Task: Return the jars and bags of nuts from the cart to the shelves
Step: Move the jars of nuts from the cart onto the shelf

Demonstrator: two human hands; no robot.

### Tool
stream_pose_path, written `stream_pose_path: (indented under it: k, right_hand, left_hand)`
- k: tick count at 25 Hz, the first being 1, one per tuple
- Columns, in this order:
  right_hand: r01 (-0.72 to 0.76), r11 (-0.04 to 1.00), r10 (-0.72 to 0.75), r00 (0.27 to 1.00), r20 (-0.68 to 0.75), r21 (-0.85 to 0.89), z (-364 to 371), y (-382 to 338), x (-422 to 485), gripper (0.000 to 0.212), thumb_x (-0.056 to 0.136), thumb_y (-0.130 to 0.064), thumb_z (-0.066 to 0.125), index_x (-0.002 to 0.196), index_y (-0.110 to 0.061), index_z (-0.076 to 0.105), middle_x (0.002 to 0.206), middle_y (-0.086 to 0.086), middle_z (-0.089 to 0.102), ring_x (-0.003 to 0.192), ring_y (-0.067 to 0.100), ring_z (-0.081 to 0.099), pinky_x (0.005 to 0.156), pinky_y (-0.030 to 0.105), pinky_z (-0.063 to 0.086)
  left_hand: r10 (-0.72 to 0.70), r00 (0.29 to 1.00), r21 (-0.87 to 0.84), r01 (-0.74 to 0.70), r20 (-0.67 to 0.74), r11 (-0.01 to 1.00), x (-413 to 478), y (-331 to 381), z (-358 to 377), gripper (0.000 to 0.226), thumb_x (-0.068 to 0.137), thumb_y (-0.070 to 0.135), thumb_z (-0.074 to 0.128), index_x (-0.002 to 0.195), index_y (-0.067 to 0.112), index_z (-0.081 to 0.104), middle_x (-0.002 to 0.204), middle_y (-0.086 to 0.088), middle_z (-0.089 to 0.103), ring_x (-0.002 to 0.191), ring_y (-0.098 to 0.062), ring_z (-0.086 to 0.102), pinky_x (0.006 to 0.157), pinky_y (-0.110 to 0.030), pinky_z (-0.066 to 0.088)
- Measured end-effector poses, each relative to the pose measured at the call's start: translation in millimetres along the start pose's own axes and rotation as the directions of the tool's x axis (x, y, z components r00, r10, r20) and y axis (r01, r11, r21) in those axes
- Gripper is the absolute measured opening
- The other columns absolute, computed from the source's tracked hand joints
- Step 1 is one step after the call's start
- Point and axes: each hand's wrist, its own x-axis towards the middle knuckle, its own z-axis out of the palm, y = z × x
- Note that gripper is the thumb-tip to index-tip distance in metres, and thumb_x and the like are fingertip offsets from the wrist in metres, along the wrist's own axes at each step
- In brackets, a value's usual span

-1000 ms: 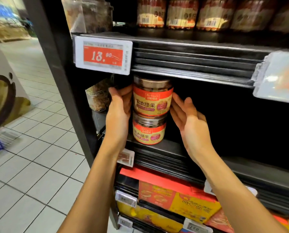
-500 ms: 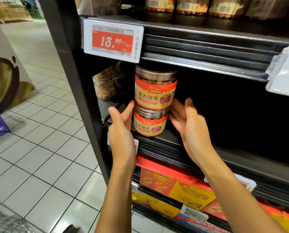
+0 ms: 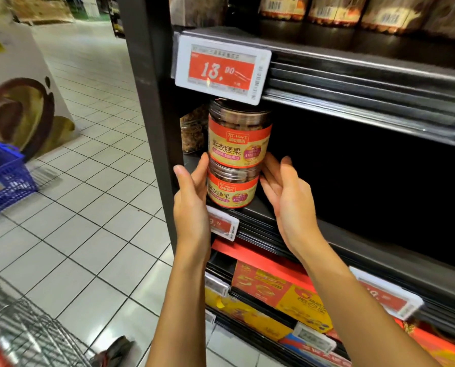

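Centre frame, the upper cashew jar (image 3: pixel 238 136) sits stacked on the lower cashew jar (image 3: pixel 231 190) at the shelf (image 3: pixel 380 247) front edge, with the left hand (image 3: pixel 192 200) and right hand (image 3: pixel 290 200) flanking them, fingers straight and gripping nothing, so a careless brush on withdrawal could topple the stack.

Stacked jars (image 3: pixel 238 144) on shelf (image 3: pixel 366 243), hands (image 3: pixel 192 205) (image 3: pixel 291 205) either side, perhaps touching

Just a regular supermarket aisle, pretty bright
Glossy off-white tile floor (image 3: pixel 94 207) with dark grout runs down the aisle, black shelving upright (image 3: pixel 147 102) on the right wearing a red 13.00 price tag (image 3: pixel 222 71), printed cardboard display (image 3: pixel 22 102) and blue basket (image 3: pixel 4 178) over on the left.
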Motion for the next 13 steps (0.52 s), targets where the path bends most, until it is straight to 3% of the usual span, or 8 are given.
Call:
stream_pose_path:
  k: [2,4,7,10,13]
  right_hand:
    - [-0.037,0.996,0.033,0.998,-0.045,-0.081,0.5,-4.8,-1.1,0.037,0.099,-0.035,0.034,0.126,-0.019,0.054,0.112,-0.021,0.06,0.108,-0.007,0.056,0.09,0.01,0.043]
    - [-0.104,0.976,0.078,0.987,-0.137,-0.193,2.9,-14.5,-11.9,0.038,0.101,-0.032,0.033,0.13,-0.016,0.052,0.115,-0.016,0.057,0.108,0.0,0.056,0.094,0.015,0.042]
    - [-0.208,0.932,0.164,0.972,-0.167,-0.296,14.0,-45.2,-53.7,0.027,0.101,-0.02,0.035,0.111,-0.015,0.059,0.098,-0.012,0.063,0.087,0.003,0.065,0.075,0.011,0.052]
    - [-0.312,0.88,0.329,0.944,-0.015,-0.359,32.2,-94.3,-106.1,0.027,0.098,-0.011,0.035,0.093,-0.015,0.061,0.083,-0.002,0.068,0.066,0.004,0.068,0.064,0.016,0.053]
    - [-0.341,0.847,0.443,0.877,0.188,-0.408,62.9,-131.0,-154.6,0.03,0.097,-0.009,0.036,0.086,-0.017,0.063,0.075,-0.001,0.069,0.062,0.006,0.066,0.062,0.018,0.051]
  left_hand:
    - [-0.011,0.998,0.068,0.015,-0.055,0.998,-2.1,6.3,2.8,0.052,0.101,0.044,0.019,0.129,0.019,0.055,0.104,0.026,0.065,0.096,0.018,0.057,0.07,0.002,0.041]
    - [-0.037,0.98,0.13,0.063,-0.195,0.989,-17.0,15.0,6.9,0.044,0.102,0.038,0.025,0.126,0.019,0.057,0.115,0.015,0.063,0.097,0.012,0.057,0.074,-0.001,0.043]
    - [-0.155,0.957,0.189,0.204,-0.245,0.96,-64.6,50.2,12.1,0.027,0.099,0.018,0.039,0.095,0.016,0.065,0.09,0.001,0.069,0.082,-0.008,0.062,0.077,-0.017,0.049]
    - [-0.29,0.938,0.172,0.322,-0.187,0.931,-132.6,111.0,1.0,0.028,0.098,0.008,0.04,0.083,0.015,0.063,0.074,-0.002,0.065,0.065,-0.011,0.06,0.067,-0.018,0.05]
    - [-0.349,0.915,0.168,0.384,-0.204,0.908,-206.6,169.7,-37.5,0.029,0.098,0.008,0.038,0.083,0.012,0.063,0.067,0.001,0.066,0.055,-0.006,0.06,0.057,-0.014,0.049]
